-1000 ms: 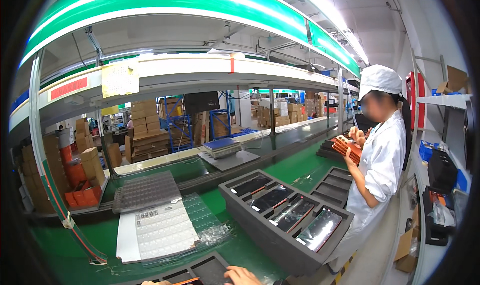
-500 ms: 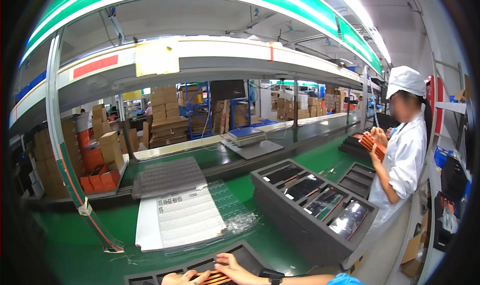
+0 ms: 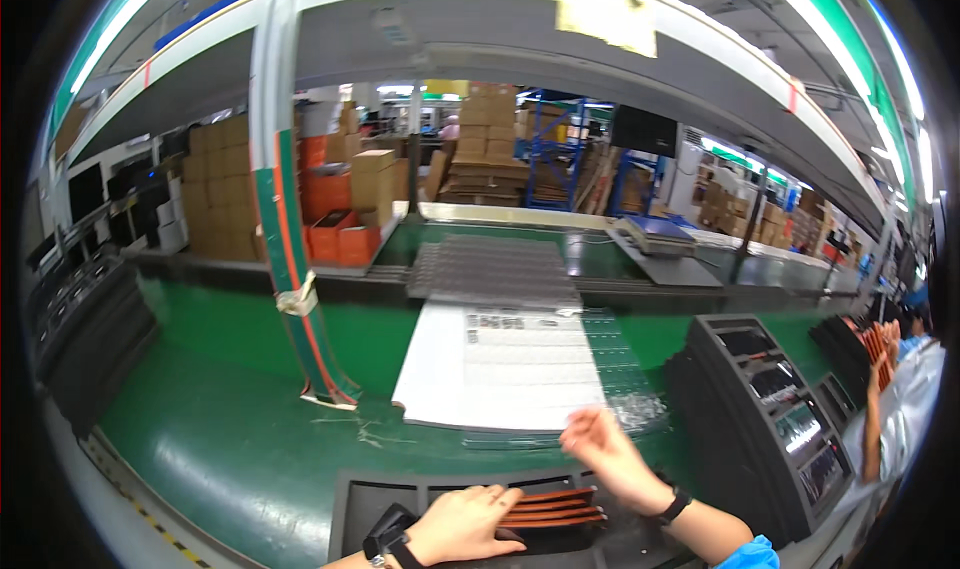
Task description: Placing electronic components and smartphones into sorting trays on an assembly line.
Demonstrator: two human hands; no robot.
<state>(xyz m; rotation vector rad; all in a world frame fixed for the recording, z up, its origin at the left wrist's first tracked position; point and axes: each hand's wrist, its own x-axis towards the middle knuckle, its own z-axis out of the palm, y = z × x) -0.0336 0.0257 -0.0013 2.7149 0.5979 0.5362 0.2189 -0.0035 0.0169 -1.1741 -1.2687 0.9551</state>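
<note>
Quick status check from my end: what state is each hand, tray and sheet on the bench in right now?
left hand: flat, palm down on the copper strips, holding nothing.
right hand: lifted above the tray, blurred, empty.
copper strips: lying stacked in the near tray.
near tray: flat on the green belt.
white sheets: lying flat, stacked.
far tray: slots filled with dark parts.

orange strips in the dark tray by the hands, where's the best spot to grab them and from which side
Probably the right-hand ends of the orange strips, coming from the right. They lie flat, stacked lengthwise in the dark tray. The left hand rests flat over their left part, while their right ends stick out uncovered just below the raised right hand. A pinch across the thin ends seems easiest.
</note>
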